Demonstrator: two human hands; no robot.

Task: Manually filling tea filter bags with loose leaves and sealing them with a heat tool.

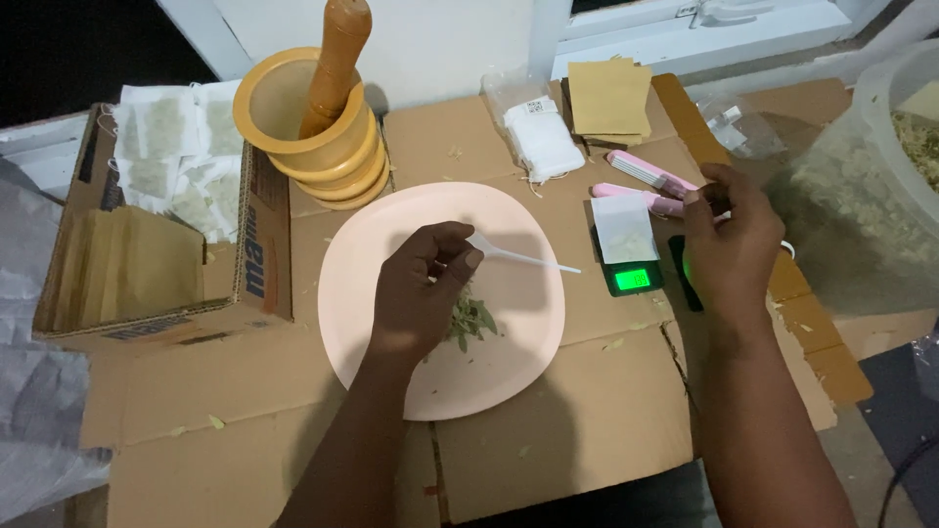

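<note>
My left hand (423, 288) hovers over a pale pink plate (372, 244) and holds a small white plastic spoon (523, 258) whose handle points right. Under that hand a little heap of green dried leaves (472, 321) lies on the plate. My right hand (729, 244) is to the right of a small black pocket scale (629, 264) with a lit green display; a white sachet (623, 227) rests on the scale. The right hand's fingers are pinched together near a pink sealer tool (650, 174); what they grip is not clear.
A yellow mortar with a wooden pestle (318, 117) stands at the back. A cardboard box (147, 235) with sachets and brown envelopes is at the left. Brown envelopes (608, 98), a bag of white sachets (543, 137) and a large plastic tub (905, 127) of herbs sit behind and right.
</note>
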